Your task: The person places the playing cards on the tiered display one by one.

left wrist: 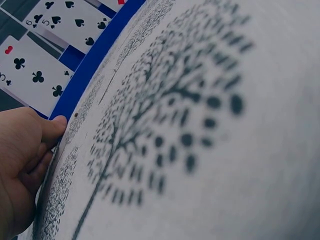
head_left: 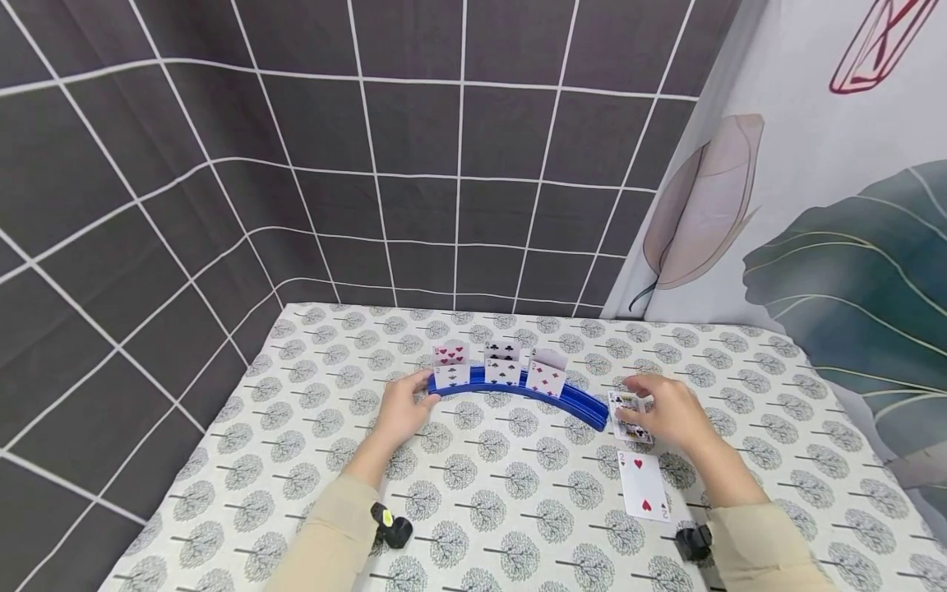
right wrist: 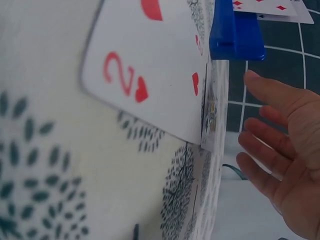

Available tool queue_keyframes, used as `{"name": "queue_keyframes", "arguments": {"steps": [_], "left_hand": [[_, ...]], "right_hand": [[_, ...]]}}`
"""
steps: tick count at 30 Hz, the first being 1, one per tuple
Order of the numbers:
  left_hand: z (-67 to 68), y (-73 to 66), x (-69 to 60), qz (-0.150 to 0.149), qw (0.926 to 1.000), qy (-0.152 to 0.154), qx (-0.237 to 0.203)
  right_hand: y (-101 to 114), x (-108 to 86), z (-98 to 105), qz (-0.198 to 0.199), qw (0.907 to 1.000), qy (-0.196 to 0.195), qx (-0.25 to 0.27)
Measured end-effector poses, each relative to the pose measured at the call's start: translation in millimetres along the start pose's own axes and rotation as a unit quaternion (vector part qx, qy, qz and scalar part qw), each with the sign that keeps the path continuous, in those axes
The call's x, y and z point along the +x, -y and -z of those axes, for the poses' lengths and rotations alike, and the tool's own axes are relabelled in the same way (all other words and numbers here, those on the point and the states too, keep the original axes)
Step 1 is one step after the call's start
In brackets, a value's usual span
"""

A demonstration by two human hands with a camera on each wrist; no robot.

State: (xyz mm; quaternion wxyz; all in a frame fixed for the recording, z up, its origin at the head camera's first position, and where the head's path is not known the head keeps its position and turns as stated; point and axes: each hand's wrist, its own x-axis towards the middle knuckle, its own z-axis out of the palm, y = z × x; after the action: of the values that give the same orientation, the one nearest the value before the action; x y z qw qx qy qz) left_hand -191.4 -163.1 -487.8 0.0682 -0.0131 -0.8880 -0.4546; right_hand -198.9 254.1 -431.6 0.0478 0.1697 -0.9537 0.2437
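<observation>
A curved blue card holder (head_left: 584,405) lies on the table with playing cards upright in it in three groups. My left hand (head_left: 403,409) grips its left end; in the left wrist view the thumb presses the holder's edge (left wrist: 66,102), beside a five of clubs (left wrist: 37,72). At the holder's right end lies a face card of clubs (head_left: 632,432), partly hidden by my right hand (head_left: 666,411). That hand hovers over the card with fingers spread and holds nothing. Closer to me a two of hearts (head_left: 644,487) lies face up.
The middle group (head_left: 502,372) has a spade card in front of club cards, and a diamond card (head_left: 545,380) fronts the right group. A tree-patterned cloth (head_left: 488,493) covers the table. Behind hang a dark grid curtain (head_left: 414,205) and a leaf-print curtain (head_left: 814,205).
</observation>
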Motion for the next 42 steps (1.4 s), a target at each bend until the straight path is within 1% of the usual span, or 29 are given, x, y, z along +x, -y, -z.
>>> {"name": "queue_keyframes", "arguments": {"steps": [5,9,14,18,22,26,28,33,42], "left_hand": [[0.4,-0.6,-0.3,-0.001,1.0000,0.001,0.003],[0.8,-0.7,-0.7,-0.002,1.0000,0.003,0.004],[1.1,-1.7,-1.2,-0.003,1.0000,0.004,0.001],[0.8,-1.0,-1.5,-0.002,1.0000,0.003,0.003],[0.1,-0.1,-1.0,-0.003,1.0000,0.001,0.006],[-0.2,-0.3,-0.1,-0.002,1.0000,0.000,0.007],[-0.4,-0.2,0.2,-0.002,1.0000,0.000,0.007],[-0.5,-0.1,0.6,0.000,1.0000,0.002,0.005],[0.2,-0.3,0.0,-0.001,1.0000,0.003,0.008]], "right_hand": [[-5,-2.5,-2,-0.023,0.9991,0.035,0.002],[-11,-3.8,-3,-0.033,0.9977,0.059,0.003],[-18,-4.8,-6,-0.026,0.9954,0.092,-0.010],[-20,-6.1,-7,-0.012,0.9939,0.108,-0.014],[-18,-6.8,-6,-0.008,0.9941,0.107,-0.019],[-17,-6.0,-6,-0.025,0.9940,0.105,-0.015],[-16,-4.9,-6,-0.038,0.9940,0.103,-0.005],[-15,-4.0,-5,-0.051,0.9953,0.081,0.014],[-14,-5.5,-5,-0.036,0.9982,0.048,0.008]]}}
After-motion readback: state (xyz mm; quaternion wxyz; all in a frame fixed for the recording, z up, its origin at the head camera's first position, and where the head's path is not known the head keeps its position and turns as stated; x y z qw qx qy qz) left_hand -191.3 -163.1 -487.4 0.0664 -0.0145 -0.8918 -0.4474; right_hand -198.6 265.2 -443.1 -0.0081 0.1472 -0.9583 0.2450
